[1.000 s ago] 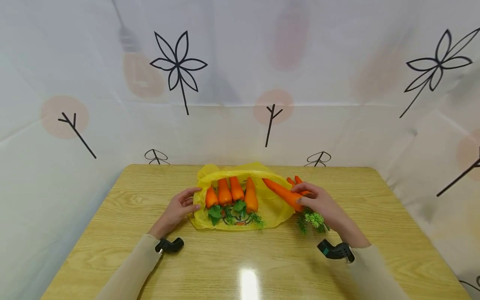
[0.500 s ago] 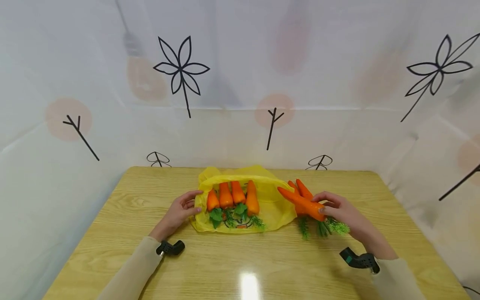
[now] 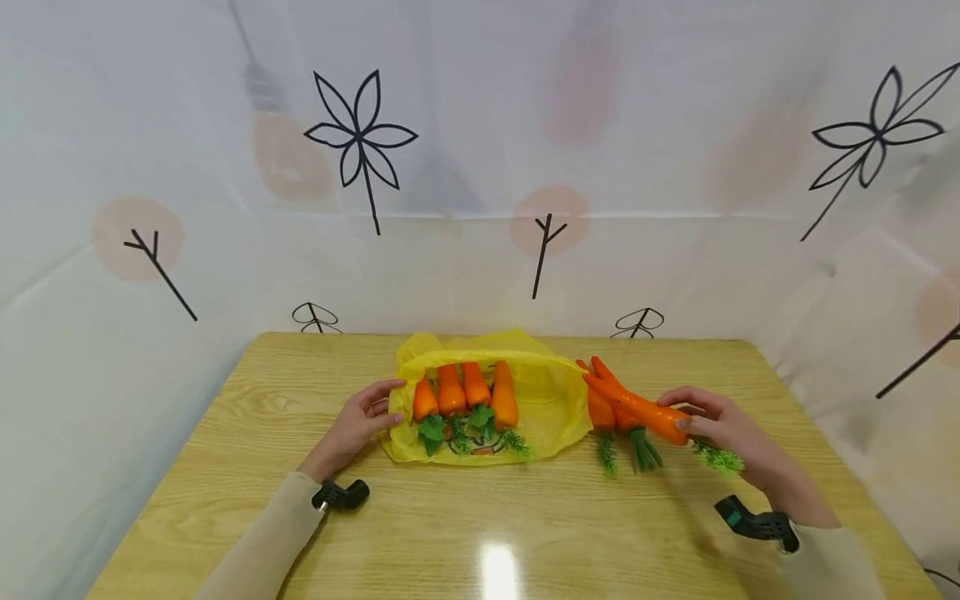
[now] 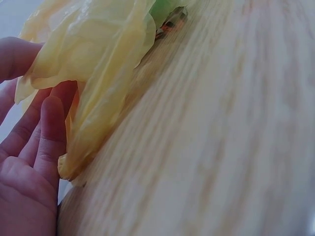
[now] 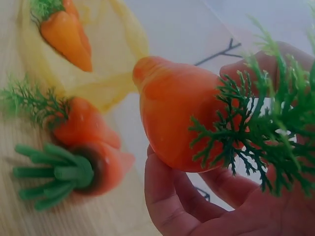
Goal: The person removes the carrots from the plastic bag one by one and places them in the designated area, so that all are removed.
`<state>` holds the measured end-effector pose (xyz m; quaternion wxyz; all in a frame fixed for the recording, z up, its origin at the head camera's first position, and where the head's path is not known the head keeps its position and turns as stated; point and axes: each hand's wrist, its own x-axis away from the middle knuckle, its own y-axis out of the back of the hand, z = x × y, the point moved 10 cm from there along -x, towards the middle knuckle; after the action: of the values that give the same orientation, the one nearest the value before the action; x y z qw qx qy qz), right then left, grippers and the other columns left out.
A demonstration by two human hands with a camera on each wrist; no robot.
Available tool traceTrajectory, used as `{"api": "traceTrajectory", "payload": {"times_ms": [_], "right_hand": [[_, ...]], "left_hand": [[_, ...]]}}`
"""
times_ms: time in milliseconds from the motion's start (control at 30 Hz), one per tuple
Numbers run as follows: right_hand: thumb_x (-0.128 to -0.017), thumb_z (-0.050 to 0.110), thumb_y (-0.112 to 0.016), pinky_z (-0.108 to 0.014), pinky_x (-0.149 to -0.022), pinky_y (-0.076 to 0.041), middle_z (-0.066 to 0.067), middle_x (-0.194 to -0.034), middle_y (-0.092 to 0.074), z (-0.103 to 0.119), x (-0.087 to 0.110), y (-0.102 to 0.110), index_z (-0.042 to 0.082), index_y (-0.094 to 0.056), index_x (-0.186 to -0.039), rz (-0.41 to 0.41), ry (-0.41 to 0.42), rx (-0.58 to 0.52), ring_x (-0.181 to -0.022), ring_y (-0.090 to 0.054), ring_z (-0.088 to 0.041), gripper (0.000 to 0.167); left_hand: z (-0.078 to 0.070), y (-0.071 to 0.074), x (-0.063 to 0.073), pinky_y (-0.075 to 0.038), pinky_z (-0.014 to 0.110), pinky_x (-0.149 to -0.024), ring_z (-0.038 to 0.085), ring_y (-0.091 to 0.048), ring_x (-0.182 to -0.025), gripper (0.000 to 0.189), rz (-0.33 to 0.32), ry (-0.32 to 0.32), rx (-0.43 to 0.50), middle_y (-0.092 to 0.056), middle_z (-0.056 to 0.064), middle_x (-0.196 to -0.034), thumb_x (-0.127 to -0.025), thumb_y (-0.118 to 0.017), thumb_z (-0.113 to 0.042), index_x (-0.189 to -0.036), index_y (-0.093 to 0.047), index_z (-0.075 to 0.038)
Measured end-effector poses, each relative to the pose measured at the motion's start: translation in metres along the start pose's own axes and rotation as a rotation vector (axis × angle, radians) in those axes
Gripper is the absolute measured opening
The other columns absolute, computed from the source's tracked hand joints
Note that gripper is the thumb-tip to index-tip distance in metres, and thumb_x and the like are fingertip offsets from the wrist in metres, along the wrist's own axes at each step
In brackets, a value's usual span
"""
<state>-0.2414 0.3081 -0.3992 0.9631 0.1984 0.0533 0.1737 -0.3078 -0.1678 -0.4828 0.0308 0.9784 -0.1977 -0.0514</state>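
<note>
My right hand (image 3: 731,425) grips an orange carrot (image 3: 645,412) by its thick, leafy end. Its tip points left, towards the yellow plastic bag (image 3: 551,408). In the right wrist view the carrot (image 5: 182,113) is seen from its green leaves (image 5: 266,118), with fingers and thumb around it. Below it lie two more carrots (image 5: 106,167), one with a stubby green top. My left hand (image 3: 356,425) holds the bag's left edge, thumb and fingers at the plastic (image 4: 88,64). Inside the bag several carrots (image 3: 472,387) with green tops lie side by side.
Wooden table (image 3: 420,533) under everything, its far edge against a white patterned cloth (image 3: 450,267). Two carrots (image 3: 600,417) lie on the table just right of the bag's right edge. A glare spot shines near the front.
My right hand has moved right, carrying the carrot from the bag's right side past the two carrots on the table. The left hand stays at the bag's left edge.
</note>
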Motion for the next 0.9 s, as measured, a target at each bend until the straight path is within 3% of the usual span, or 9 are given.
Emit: {"api": "traceTrajectory", "payload": {"times_ms": [233, 533, 733, 900], "right_hand": [[-0.102, 0.005, -0.052, -0.033, -0.061, -0.043, 0.003, -0.111, -0.062, -0.005, 0.008, 0.013, 0.009, -0.061, -0.124, -0.042, -0.012, 0.012, -0.081, -0.055, -0.021, 0.025], [-0.105, 0.014, -0.051, -0.032, -0.071, -0.052, 0.006, -0.116, -0.057, -0.017, 0.011, 0.022, 0.004, -0.058, -0.130, -0.127, -0.073, -0.022, -0.090, -0.057, -0.018, 0.027], [-0.105, 0.019, -0.052, -0.028, -0.071, -0.048, 0.011, -0.114, -0.055, -0.028, 0.011, 0.030, 0.006, -0.057, -0.133, -0.202, -0.112, 0.002, -0.090, -0.055, -0.015, 0.031], [-0.105, 0.024, -0.054, -0.023, -0.075, -0.048, 0.010, -0.113, -0.056, -0.039, 0.009, 0.032, 0.000, -0.054, -0.134, -0.279, -0.133, 0.044, -0.089, -0.057, -0.013, 0.038]], "left_hand": [[0.000, 0.001, 0.000, -0.055, 0.029, -0.085, 0.016, -0.061, -0.110, 0.058, -0.011, -0.001, -0.012, -0.037, 0.024, -0.150, -0.094, -0.068, -0.003, -0.146, -0.043, 0.002], [-0.002, 0.002, -0.002, -0.054, 0.029, -0.084, 0.017, -0.061, -0.109, 0.058, -0.011, -0.008, -0.012, -0.040, 0.024, -0.148, -0.094, -0.068, -0.003, -0.146, -0.044, 0.001], [0.000, 0.001, -0.001, -0.055, 0.029, -0.084, 0.016, -0.061, -0.109, 0.057, -0.011, -0.002, -0.024, -0.040, 0.023, -0.149, -0.094, -0.068, -0.004, -0.146, -0.045, 0.000], [-0.002, 0.000, 0.000, -0.054, 0.028, -0.083, 0.017, -0.061, -0.108, 0.058, -0.011, 0.000, -0.014, -0.039, 0.024, -0.150, -0.093, -0.069, -0.004, -0.146, -0.045, 0.000]]}}
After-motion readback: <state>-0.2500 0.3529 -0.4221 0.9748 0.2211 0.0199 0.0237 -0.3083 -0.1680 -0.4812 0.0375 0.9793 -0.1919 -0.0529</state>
